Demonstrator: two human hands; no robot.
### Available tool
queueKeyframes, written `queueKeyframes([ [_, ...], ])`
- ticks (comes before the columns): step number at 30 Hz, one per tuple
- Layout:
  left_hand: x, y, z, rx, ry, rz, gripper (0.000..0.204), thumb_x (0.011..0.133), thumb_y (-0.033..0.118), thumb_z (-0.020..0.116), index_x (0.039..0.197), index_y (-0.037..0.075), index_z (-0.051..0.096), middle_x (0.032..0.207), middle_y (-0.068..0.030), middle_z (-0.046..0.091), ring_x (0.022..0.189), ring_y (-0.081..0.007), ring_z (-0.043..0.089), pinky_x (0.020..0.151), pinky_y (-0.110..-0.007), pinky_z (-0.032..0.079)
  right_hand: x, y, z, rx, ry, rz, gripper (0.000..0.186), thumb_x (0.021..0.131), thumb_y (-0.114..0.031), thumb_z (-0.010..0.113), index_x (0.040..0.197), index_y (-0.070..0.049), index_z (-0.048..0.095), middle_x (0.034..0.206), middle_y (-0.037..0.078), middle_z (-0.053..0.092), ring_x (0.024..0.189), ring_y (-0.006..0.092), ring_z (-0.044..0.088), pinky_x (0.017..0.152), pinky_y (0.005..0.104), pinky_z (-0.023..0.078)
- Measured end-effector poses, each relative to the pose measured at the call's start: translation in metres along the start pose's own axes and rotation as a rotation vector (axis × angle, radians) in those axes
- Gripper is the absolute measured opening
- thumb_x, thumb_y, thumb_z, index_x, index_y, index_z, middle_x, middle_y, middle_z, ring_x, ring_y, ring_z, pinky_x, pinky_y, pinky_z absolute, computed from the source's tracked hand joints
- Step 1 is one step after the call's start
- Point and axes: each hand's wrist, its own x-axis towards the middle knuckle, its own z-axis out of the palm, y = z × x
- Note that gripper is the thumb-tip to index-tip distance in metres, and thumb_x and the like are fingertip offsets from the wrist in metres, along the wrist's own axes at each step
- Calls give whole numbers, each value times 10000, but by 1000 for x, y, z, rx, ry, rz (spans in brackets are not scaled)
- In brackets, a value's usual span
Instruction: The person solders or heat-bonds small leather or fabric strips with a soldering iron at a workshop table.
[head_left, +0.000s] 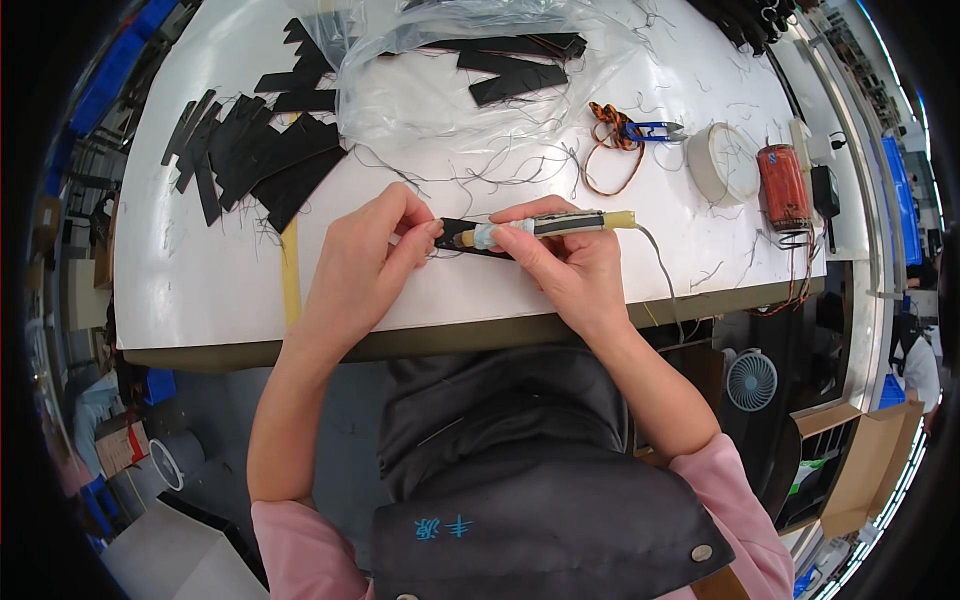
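Note:
Near the table's front edge, my left hand (pixel 362 258) pinches one end of a small black strip (pixel 453 229) between thumb and fingertips. My right hand (pixel 578 272) is wrapped round a corded pen-shaped tool (pixel 575 223) that looks like a soldering iron. Pale wrapping covers its grip, and a yellowish piece caps the cord end. Its tip points left and lies at the strip; whether it touches cannot be made out. The strip's other end runs beneath my right fingers. A thin grey cord (pixel 655 250) trails from the tool over the table's front edge.
Black strips (pixel 240 150) lie piled at the left, beside a clear plastic bag (pixel 400 110) with more strips. Blue thread snips (pixel 655 131) on an orange-black cord, a white ring (pixel 705 165) and a red cylinder (pixel 784 188) stand right. Loose threads litter the white table (pixel 220 300).

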Motion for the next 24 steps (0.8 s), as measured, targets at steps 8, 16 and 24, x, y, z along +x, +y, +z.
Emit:
queueKeyframes([
  [8, 0, 1, -1, -40, 2, -8, 80, 926, 43, 536, 896, -30, 550, 828, -84, 661, 743, -112, 643, 643, -239, 547, 1, 0, 2, -45, -6, -34, 155, 831, -183, 744, 877, -36, 722, 619, -66, 582, 505, -10, 351, 444, 192, 252],
  [16, 0, 3, -2, -63, -7, -20, 76, 938, 47, 521, 912, -22, 539, 838, -83, 663, 746, -107, 635, 665, -238, 541, 0, 0, 1, -48, -13, -45, 143, 831, -169, 744, 893, -42, 726, 644, -58, 607, 509, -12, 367, 449, 184, 269],
  [24, -5, 7, -5, -140, 92, -117, 98, 908, 48, 561, 993, 2, 545, 854, -70, 645, 754, -99, 619, 639, -229, 518, 1, -7, -1, -11, 11, 34, 179, 877, -187, 696, 867, -8, 690, 678, -20, 633, 504, -4, 433, 444, 183, 307],
])
